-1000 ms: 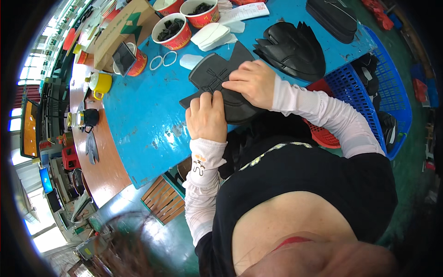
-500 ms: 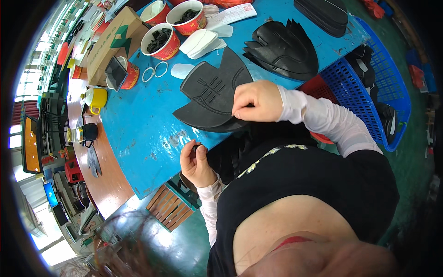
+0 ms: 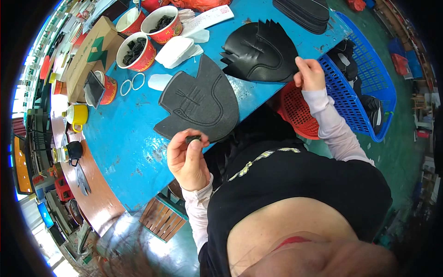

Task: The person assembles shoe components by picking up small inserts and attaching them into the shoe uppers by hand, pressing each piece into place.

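My left hand (image 3: 188,161) pinches a small black piece (image 3: 194,138) between thumb and fingers, just off the near edge of a matte black cut piece shaped like a shoe upper (image 3: 207,108). That upper lies on the blue table, with pressed lines and notches in its edge. Farther right is a stack of glossy black shoe uppers (image 3: 265,53), their jagged ends fanned out. At the stack's right edge my right hand (image 3: 313,76) is closed, fingertips on the rim; how many layers it grips is hidden.
Red paper bowls (image 3: 138,53) with black scraps stand at the back left, near white sheets (image 3: 175,51), two white rings (image 3: 132,85) and a cardboard box (image 3: 90,60). A dark stack (image 3: 302,14) lies at the far right. Blue (image 3: 364,87) and red (image 3: 297,111) baskets stand beside the table.
My right hand has left the matte upper and moved right to the glossy stack. My left hand has risen toward the matte upper with the small black piece. The whole view has shifted slightly.
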`<state>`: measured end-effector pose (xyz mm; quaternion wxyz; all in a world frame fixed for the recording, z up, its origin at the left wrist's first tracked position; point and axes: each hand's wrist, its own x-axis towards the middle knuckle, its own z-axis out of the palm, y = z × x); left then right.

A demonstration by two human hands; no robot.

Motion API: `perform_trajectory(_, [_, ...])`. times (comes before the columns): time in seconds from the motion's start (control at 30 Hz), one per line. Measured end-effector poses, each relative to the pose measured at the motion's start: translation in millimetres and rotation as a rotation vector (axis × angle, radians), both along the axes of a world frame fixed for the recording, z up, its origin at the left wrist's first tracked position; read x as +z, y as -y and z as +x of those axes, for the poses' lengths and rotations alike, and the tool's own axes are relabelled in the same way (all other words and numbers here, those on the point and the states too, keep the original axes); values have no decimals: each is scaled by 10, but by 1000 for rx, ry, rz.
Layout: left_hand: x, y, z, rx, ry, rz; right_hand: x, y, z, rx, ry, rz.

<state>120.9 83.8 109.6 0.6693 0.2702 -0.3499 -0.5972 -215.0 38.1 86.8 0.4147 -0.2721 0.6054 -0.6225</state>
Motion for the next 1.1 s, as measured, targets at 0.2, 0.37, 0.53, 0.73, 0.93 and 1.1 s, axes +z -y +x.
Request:
perform_trajectory(0.2, [76,55,-216,-86,93,17,503,-128,838,577,-224,-409])
perform_trajectory(0.37, [7,-9,-205,74,197,-31,585,-105,1363,933,-426,-463])
perform_trajectory(0.53, [-112,-63,-122,259,486,-138,485,-124,1536,882,-528,-545])
perform_trajectory(0.73, [-42,12,-63,295,759,-350,307,-191,1598,888,-420,-656])
perform_trajectory(0.93, [-18,42,-13,211,748,-462,406,-158,1528,1134,197,-207])
perform_trajectory(1.1, [74,112,126,422,1158,-503,448,171,1329,1101,-265,-360])
